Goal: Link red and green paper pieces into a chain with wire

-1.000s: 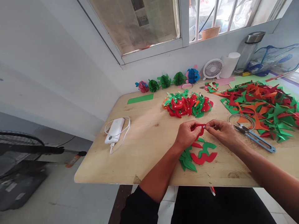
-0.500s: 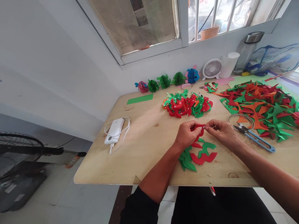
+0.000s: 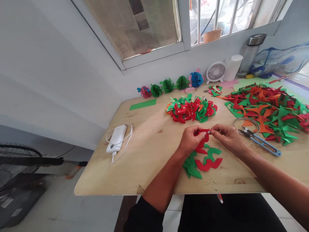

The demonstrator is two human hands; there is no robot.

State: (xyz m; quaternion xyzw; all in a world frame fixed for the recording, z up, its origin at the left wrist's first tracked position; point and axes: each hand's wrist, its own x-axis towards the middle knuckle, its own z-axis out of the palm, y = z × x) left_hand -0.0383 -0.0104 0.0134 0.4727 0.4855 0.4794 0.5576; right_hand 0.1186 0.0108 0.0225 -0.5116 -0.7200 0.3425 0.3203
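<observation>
My left hand [image 3: 188, 139] is closed on a red cut-out piece [image 3: 201, 147], thumb on top, just above the tabletop. At the tip of that piece shows a small white bit [image 3: 209, 132], too small to name. My right hand [image 3: 225, 137] is pinched right beside it; whatever its fingertips grip is mostly hidden. Below the hands lie a wavy red cut-out [image 3: 209, 164], a curved green cut-out [image 3: 212, 153] and several overlapping green leaf-shaped pieces [image 3: 193, 167].
Beyond the hands sits a heap of red and green cut-outs with white spots [image 3: 191, 109]. Scraps [image 3: 265, 111], a tape roll [image 3: 246, 119] and blue thread snips [image 3: 265, 145] lie right. A white power bank [image 3: 117, 138] is left; a small fan [image 3: 216, 71] stands behind.
The view has shifted slightly. My left hand still holds the red piece, which now hangs a little differently, and my right fingertips stay at its white-marked tip.
</observation>
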